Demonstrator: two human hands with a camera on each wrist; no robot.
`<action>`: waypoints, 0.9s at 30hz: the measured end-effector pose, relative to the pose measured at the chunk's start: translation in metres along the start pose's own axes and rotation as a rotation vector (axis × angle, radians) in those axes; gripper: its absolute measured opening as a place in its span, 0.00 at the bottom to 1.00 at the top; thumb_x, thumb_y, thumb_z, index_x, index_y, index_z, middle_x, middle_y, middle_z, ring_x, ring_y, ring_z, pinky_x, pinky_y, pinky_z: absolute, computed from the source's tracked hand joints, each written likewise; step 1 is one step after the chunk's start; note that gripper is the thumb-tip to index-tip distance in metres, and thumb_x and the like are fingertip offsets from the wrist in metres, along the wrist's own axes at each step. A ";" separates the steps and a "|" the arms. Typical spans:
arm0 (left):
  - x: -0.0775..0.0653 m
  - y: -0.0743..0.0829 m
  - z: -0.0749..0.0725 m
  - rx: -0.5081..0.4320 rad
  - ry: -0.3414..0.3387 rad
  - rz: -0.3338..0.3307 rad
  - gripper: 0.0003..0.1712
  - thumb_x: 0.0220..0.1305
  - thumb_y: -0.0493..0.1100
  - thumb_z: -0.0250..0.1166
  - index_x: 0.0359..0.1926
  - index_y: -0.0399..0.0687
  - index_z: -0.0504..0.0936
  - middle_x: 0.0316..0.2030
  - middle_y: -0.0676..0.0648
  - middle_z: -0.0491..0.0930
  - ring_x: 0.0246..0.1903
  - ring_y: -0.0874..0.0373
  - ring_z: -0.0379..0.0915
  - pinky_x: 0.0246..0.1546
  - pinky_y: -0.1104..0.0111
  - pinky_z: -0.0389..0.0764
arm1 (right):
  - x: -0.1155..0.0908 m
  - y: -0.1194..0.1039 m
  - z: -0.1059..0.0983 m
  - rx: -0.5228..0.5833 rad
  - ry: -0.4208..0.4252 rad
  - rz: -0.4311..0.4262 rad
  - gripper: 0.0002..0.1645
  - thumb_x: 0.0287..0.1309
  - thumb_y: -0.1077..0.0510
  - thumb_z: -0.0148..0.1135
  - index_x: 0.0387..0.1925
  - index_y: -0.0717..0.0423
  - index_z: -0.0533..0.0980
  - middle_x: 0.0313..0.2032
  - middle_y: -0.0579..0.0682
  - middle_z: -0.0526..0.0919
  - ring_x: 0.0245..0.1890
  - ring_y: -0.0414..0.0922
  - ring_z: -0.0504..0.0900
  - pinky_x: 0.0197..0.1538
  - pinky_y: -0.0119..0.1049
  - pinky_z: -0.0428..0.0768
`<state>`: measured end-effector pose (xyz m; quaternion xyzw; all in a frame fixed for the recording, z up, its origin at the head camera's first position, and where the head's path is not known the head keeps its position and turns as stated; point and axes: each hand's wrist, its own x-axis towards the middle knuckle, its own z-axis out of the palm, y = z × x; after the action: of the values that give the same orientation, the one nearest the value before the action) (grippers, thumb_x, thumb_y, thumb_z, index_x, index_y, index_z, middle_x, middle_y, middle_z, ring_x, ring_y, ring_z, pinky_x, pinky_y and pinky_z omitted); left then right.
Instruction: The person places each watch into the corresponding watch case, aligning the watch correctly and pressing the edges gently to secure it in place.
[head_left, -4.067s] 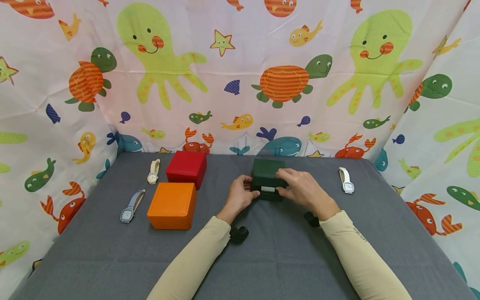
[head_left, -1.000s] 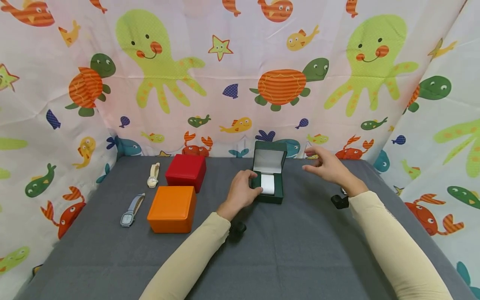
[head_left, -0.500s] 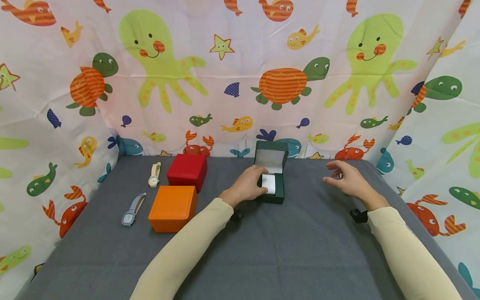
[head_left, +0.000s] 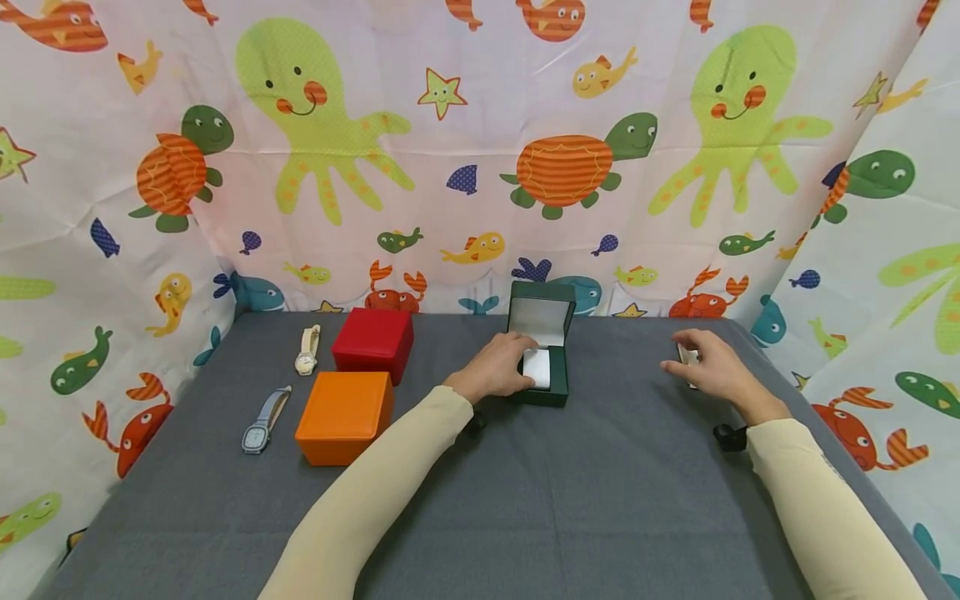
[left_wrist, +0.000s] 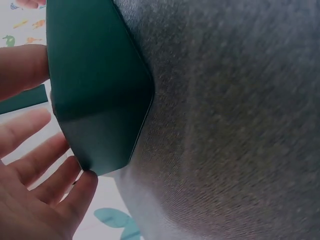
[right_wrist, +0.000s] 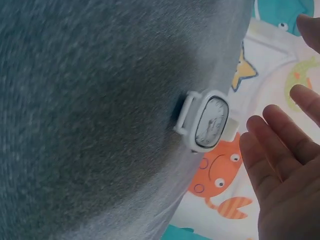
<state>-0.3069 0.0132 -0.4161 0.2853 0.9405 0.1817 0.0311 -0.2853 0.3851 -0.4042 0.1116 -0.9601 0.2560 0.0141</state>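
Both pale sleeves (head_left: 390,483) are cut off by the lower edge of the head view. Beyond them, on the grey cloth, sit the orange box (head_left: 345,412) and a blue-strapped watch (head_left: 258,429). Farther on, the left hand (head_left: 491,367) lies over the left side of the open green box (head_left: 558,398), hiding part of its white cushion (head_left: 537,367); with fingertips partly hidden, I cannot fairly tell whether it pinches anything. Well apart from that box, the right hand (head_left: 712,367) hovers with fingers extended beside a white watch (right_wrist: 212,124), without touching it, and covers much of it from above. Behind stand the red box (head_left: 373,337) and the sea-creature curtain (head_left: 465,150).
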 end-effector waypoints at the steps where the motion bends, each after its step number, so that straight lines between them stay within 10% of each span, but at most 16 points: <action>1: 0.001 0.000 -0.001 -0.001 -0.008 0.001 0.33 0.58 0.52 0.69 0.63 0.53 0.71 0.63 0.48 0.68 0.61 0.50 0.61 0.60 0.60 0.67 | 0.000 0.002 0.000 0.002 -0.004 0.002 0.41 0.58 0.42 0.64 0.60 0.69 0.66 0.56 0.68 0.69 0.55 0.63 0.67 0.56 0.63 0.68; 27: 0.013 0.005 -0.011 0.002 -0.085 -0.043 0.37 0.49 0.51 0.76 0.62 0.58 0.75 0.56 0.55 0.75 0.46 0.56 0.60 0.45 0.65 0.68 | -0.004 0.030 0.000 -0.013 -0.029 0.090 0.30 0.60 0.58 0.59 0.58 0.72 0.65 0.51 0.72 0.72 0.50 0.65 0.72 0.51 0.62 0.72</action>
<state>-0.3169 0.0204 -0.4034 0.2727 0.9444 0.1677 0.0746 -0.2877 0.4110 -0.4188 0.0720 -0.9658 0.2487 -0.0104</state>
